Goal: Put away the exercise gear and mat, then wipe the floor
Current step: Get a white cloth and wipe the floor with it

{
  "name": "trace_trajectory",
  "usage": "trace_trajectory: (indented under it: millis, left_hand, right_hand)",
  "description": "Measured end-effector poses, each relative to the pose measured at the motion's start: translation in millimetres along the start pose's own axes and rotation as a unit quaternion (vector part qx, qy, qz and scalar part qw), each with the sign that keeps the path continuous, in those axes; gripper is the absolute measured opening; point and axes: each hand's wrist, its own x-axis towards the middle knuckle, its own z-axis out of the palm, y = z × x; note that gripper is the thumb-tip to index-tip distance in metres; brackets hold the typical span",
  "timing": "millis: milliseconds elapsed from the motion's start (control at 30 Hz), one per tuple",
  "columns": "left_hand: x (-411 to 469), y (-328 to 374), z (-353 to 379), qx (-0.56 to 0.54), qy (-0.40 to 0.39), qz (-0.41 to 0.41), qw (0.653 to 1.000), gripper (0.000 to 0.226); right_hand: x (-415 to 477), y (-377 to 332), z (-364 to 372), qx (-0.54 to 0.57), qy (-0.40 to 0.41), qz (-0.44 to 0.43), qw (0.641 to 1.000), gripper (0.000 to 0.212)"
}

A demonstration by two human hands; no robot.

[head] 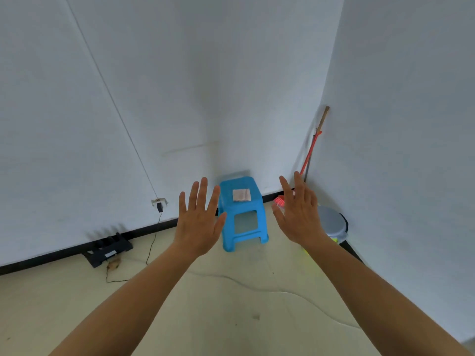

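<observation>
At frame centre, a blue stool (243,214) stands by the wall corner, a folded cloth (241,195) on its seat. The left hand (199,222) and right hand (299,214) flank it, fingers spread, holding nothing. Bare floor (231,317) fills the lower frame; broom (309,160) and bin (332,223) crowd the right. No readable writing.

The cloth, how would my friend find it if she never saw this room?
Look to the corner where the two white walls meet; a blue stool stands there on the floor. The cloth lies folded flat on the stool's seat. It is small and pale, the only thing on the stool, unlike the red broom leaning nearby.
</observation>
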Motion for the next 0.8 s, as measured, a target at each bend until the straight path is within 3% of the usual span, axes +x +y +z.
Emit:
trace_trajectory:
  millis: [200, 533, 800]
  left_hand:
    - [123.8, -59.5, 89.8, -0.006, -0.04, -0.003, 0.999, 0.068]
    - [377.3, -158.0, 249.3, -0.04, -0.152, 0.018, 0.987, 0.07]
    - [452.8, -159.9, 393.8, -0.12, -0.274, -0.01, 0.954, 0.065]
  right_hand:
    - [133.2, 5.3, 82.5, -0.004, -0.03, -0.012, 0.999, 0.076]
    - [354.1, 20.3, 238.3, -0.039, -0.144, 0.091, 0.985, 0.07]
    - [395.4, 61.8, 367.9, 0.003, -0.257, 0.175, 0.95, 0.06]
